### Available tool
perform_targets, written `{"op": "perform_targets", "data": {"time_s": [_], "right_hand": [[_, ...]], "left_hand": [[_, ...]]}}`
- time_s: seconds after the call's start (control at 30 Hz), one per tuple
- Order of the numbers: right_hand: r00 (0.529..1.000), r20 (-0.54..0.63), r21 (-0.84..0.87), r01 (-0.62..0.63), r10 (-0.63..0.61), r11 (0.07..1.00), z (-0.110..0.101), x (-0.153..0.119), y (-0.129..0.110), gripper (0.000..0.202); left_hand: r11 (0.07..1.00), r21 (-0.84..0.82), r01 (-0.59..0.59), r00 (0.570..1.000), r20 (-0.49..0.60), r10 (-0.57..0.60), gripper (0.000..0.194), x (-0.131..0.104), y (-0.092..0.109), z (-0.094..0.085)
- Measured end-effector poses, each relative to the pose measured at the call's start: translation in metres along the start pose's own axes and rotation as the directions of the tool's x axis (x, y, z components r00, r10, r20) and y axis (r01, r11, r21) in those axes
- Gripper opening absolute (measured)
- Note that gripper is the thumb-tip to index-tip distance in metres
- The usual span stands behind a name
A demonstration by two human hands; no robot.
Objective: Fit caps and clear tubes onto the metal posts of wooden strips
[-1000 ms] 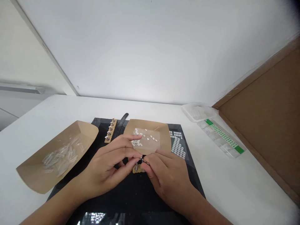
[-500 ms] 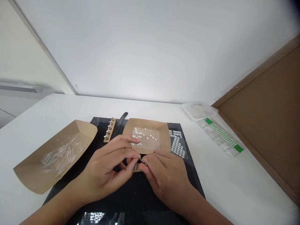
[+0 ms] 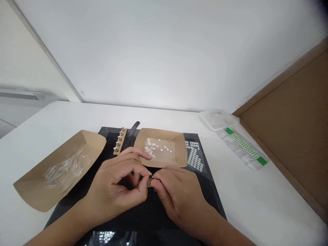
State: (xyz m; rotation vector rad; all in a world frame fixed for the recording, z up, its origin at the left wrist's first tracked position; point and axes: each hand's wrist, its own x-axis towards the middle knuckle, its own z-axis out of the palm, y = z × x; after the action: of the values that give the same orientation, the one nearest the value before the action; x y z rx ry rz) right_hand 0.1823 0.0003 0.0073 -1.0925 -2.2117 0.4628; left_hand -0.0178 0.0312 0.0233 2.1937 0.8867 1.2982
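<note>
Over the black mat, my left hand (image 3: pixel 120 184) has thumb and forefinger closed in a pinch, the other fingers loosely bent. Its tips meet a small, dark, shiny metal piece (image 3: pixel 151 176), too small to name. My right hand (image 3: pixel 179 194) is closed, with thumb and forefinger on the thin end of the same piece. Under the fingertips shows a bit of a tan strip (image 3: pixel 149 185), mostly hidden. Just beyond my hands lies a brown paper tray (image 3: pixel 180 150) with small white oval pieces (image 3: pixel 153 145) in it.
Another paper tray (image 3: pixel 28 186), at left, holds clear plastic slivers (image 3: pixel 66 169). A tan strip with metal fittings and white ovals (image 3: pixel 120 141) lies by a black curved tool (image 3: pixel 133 130). White oval stickers (image 3: pixel 195 159), a clear container (image 3: pixel 217 119) and a green-labelled plastic pouch (image 3: pixel 246 147) are at right.
My left thumb and forefinger have shifted slightly on the metal piece, and the left forefinger is bent more. The right hand stays almost in place. The view has moved a little.
</note>
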Motion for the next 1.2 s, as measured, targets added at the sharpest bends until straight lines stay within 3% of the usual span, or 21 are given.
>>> {"op": "perform_targets", "data": {"time_s": [0.3, 0.6, 0.8, 1.0, 1.2], "right_hand": [[0.995, 0.079, 0.147, -0.079, 0.068, 0.986, -0.0043, 0.0001, -0.0018, 0.034], [0.992, 0.083, 0.261, -0.113, 0.094, 0.959, -0.0059, 0.0005, -0.0018, 0.03], [1.0, -0.022, 0.093, -0.006, 0.008, 0.996, -0.0016, 0.0006, 0.0009, 0.034], [0.99, -0.103, -0.081, 0.091, -0.099, 0.993, 0.0009, 0.002, 0.0003, 0.034], [0.976, -0.145, -0.191, 0.135, -0.164, 0.972, 0.0017, 0.0035, 0.0011, 0.036]], "left_hand": [[0.99, -0.091, 0.111, 0.993, -0.016, -0.113, 0.021, -0.0052, -0.0014, 0.0024], [0.965, -0.162, 0.205, 0.979, 0.023, -0.204, 0.019, -0.0039, 0.0042, 0.0005], [0.971, -0.151, 0.182, 0.983, 0.009, -0.183, 0.019, -0.0052, 0.0025, 0.001], [0.995, -0.093, 0.042, 0.998, -0.032, -0.045, 0.022, -0.0018, -0.0001, 0.0011], [1.0, 0.004, -0.005, 1.0, -0.028, 0.005, 0.02, -0.0007, 0.0034, -0.0012]]}}
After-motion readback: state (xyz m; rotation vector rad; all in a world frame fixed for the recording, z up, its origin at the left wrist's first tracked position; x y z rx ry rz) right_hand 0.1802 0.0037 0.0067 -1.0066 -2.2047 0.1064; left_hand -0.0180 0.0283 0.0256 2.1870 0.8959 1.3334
